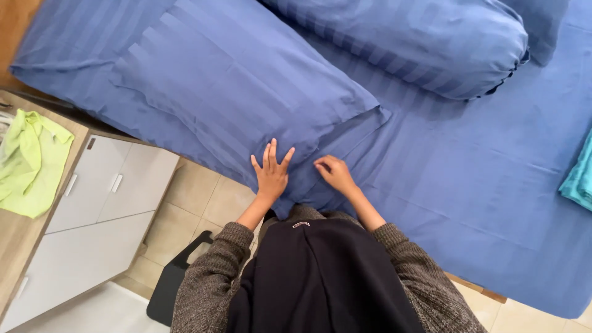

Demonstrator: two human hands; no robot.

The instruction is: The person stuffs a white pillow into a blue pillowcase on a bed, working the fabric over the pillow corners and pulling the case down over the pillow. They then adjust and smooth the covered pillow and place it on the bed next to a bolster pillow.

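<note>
Our left hand [271, 172] lies flat, grip open, on the near pillow [234, 80]; our right hand [334, 174] pinches its flap. A bolster [419, 37] lies far right, a green cloth [31, 160] on the left worktop [15, 234].

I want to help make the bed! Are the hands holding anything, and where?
Left hand lies flat on the pillow corner, gripping nothing. Right hand seems to pinch the pillowcase flap.

Blue striped pillow [240, 80], blue striped sheet [468, 166], lime-green cloth [31, 163], white cabinet [92, 209]
</note>
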